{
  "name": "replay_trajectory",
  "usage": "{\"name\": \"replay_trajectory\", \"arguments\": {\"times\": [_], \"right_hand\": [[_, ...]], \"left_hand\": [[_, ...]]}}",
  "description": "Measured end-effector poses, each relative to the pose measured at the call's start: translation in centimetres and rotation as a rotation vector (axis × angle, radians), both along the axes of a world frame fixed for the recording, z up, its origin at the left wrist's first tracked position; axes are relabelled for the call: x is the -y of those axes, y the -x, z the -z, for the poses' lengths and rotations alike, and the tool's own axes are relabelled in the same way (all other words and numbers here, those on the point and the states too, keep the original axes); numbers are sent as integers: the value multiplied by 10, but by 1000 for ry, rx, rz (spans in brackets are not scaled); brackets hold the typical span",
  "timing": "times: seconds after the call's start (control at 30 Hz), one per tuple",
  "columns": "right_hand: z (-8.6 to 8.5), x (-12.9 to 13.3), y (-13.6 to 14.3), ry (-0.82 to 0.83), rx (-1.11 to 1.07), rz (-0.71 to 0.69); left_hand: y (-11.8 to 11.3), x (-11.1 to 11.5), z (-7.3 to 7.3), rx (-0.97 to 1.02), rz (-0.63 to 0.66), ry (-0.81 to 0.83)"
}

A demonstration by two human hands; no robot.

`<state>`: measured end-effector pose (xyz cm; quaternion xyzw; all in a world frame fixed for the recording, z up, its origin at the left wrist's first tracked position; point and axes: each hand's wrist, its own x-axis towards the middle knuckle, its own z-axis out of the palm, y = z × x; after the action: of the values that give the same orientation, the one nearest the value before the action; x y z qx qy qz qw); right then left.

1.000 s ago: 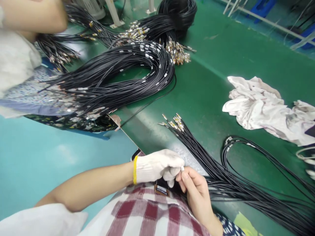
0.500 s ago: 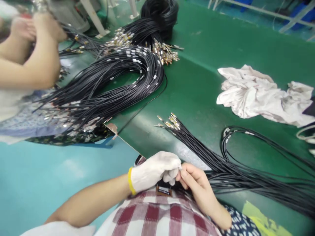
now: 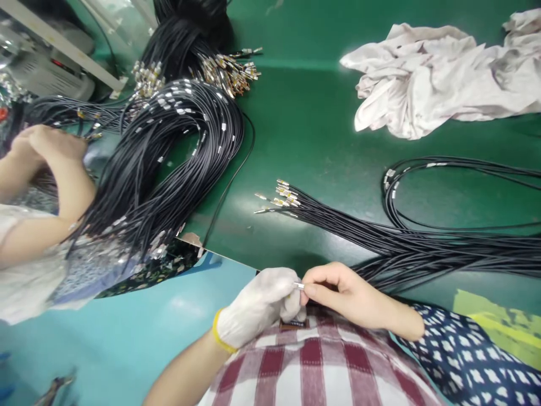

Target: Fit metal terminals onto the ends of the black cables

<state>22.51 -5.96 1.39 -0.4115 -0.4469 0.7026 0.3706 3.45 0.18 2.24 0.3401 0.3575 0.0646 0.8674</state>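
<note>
My left hand, in a white knit glove with a yellow cuff, is closed in a pinch close to my body. It grips a small silver cable connector. My bare right hand pinches the same connector from the right, thumb and fingertips pressed together. Any cable behind the connector is hidden by the hands. Just beyond them, a bundle of black cables stretches right across the green table, its silver and yellow metal ends pointing left.
A big looped bundle of black cables lies at the table's left, with more cable ends behind it. Crumpled white gloves or cloth rest back right. A co-worker's hands are at far left. Yellow-green sheet lies at right.
My view has tilted and turned, so the table things appear shifted. Both my hands stay together on the connector, the right wrist now lying flatter. The co-worker's hands have lowered.
</note>
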Motion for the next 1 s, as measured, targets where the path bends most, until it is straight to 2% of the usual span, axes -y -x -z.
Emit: {"name": "replay_trajectory", "arguments": {"times": [0.13, 0.2, 0.3, 0.4, 0.47, 0.53, 0.7, 0.77, 0.87, 1.0], "right_hand": [[-4, 7, -2, -486, 531, 117], [-6, 9, -2, -654, 708, 134], [-6, 10, -3, -771, 817, 136], [-6, 9, -4, -817, 825, 144], [-6, 9, -5, -774, 761, 144], [-8, 9, -6, -672, 643, 146], [-15, 7, -7, -309, 430, 79], [-18, 6, -6, -196, 412, 27], [-18, 6, -4, -90, 369, -64], [-13, 9, 2, -90, 375, -10]], "left_hand": [[2, -1, -3, -50, 17, -107], [4, -1, -4, -56, 18, -107], [6, -1, -3, -47, 22, -74], [7, -3, -5, -75, 26, -19], [6, -5, -11, -123, 46, -16], [4, -9, -20, -208, 105, -92], [2, -14, -39, -402, 328, -595], [4, -13, -40, -388, 352, -747], [8, -11, -36, -366, 367, -879], [10, -12, -33, -324, 422, -1035]]}}
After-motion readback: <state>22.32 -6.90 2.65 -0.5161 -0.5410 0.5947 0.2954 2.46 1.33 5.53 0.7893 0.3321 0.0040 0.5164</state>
